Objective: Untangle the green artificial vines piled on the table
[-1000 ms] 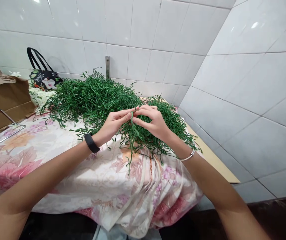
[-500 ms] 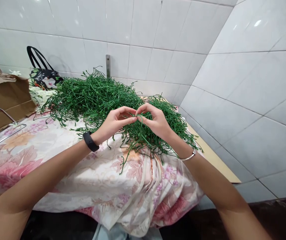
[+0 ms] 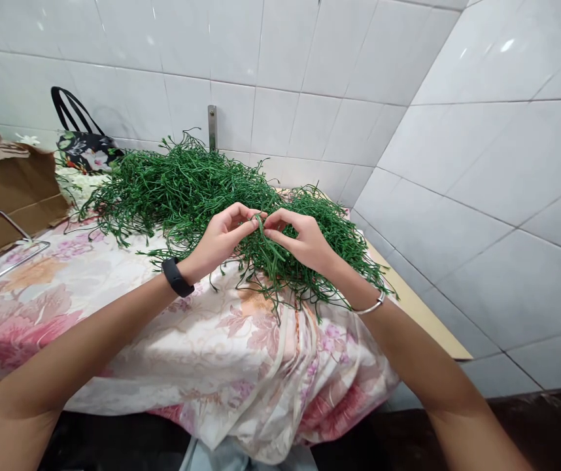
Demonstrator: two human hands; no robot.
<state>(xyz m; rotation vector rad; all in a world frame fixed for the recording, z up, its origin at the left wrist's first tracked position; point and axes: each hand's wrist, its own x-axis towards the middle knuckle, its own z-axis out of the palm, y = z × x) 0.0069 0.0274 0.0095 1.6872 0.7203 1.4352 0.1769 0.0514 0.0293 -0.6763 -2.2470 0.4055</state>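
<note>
A big tangled heap of thin green artificial stems lies on a flowered cloth. In front of its middle, my left hand pinches a green stem between thumb and fingertips. My right hand is close beside it on the right, its thumb and fingers pinched at the same stem. The stem bends over at the fingertips and hangs down toward the cloth. Its lower part blends into the heap behind.
An open cardboard box and a bent metal wire frame stand at the left. Behind them are a black flowered bag and white flowers. Tiled walls close off the back and right; a board edge shows at right.
Both hands have shifted slightly left, with a small gap now between their fingertips. The held stem has swung, its hanging end no longer reaching down to the left.
</note>
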